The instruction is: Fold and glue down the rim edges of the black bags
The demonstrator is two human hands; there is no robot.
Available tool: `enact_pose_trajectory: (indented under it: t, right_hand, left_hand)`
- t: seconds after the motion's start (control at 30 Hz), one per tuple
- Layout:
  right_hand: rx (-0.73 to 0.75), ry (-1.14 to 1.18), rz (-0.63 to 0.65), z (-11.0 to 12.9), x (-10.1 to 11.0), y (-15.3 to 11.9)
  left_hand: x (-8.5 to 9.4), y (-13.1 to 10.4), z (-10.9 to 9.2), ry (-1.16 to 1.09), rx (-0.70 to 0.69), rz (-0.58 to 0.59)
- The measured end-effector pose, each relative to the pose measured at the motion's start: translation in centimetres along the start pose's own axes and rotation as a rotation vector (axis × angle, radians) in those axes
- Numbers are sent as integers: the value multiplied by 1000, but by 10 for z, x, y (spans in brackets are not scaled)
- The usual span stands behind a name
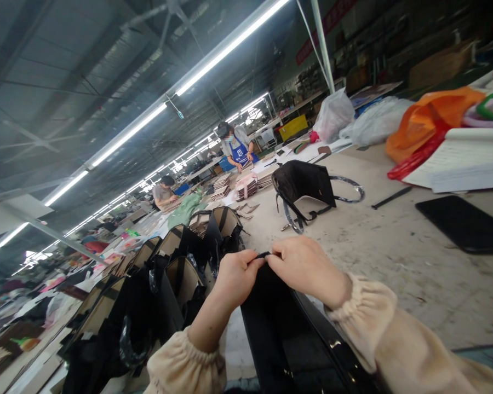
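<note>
A black bag (271,323) with small shiny metal fittings lies in front of me at the table's near edge. Both my hands meet at its far end. My left hand (236,276) pinches the bag's black edge between thumb and fingers. Close beside it, my right hand (304,268) pinches the same edge, and a short dark strip shows between the two. The fingertips partly hide what they grip. Further up the table stands another black bag (304,183) with plastic-wrapped handles.
Several black bags with tan board inside (183,282) crowd the left. A black phone-like slab (464,221), a dark pen-like stick (391,198), papers (464,158) and an orange plastic bag (427,126) lie right. A person in a blue apron (239,153) works beyond stacked pieces (246,189).
</note>
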State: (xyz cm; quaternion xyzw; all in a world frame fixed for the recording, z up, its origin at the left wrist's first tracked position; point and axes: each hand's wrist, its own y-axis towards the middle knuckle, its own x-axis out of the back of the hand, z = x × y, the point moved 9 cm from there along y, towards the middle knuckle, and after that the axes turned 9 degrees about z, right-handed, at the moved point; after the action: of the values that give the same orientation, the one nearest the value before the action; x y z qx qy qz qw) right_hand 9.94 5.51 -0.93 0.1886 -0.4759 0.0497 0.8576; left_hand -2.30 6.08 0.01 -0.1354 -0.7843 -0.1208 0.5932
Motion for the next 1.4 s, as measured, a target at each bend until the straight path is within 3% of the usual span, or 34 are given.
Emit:
enact_pose_trajectory:
  t: [0.17, 0.4, 0.57, 0.73, 1.0, 1.17, 1.4]
  right_hand:
    - [56, 108, 48, -4, 5, 0]
    - [222, 267, 282, -9, 2, -4]
    - [197, 262, 254, -9, -2, -4]
    - [153, 197, 164, -7, 0, -4]
    - [97, 170, 156, -11, 3, -2]
    - [91, 169, 171, -9, 2, -2]
    - [94, 159, 165, -10, -1, -1]
  left_hand:
    - [-3, 2, 7, -81, 23, 1]
    - [-2, 4, -2, -276, -55, 110]
    - [1, 8, -11, -161, -86, 91]
    - [-2, 13, -7, -148, -59, 63]
    - [-3, 2, 22, -455, 33, 185]
    - [0, -16, 41, -381, 141, 183]
    - [4, -19, 40, -183, 141, 23]
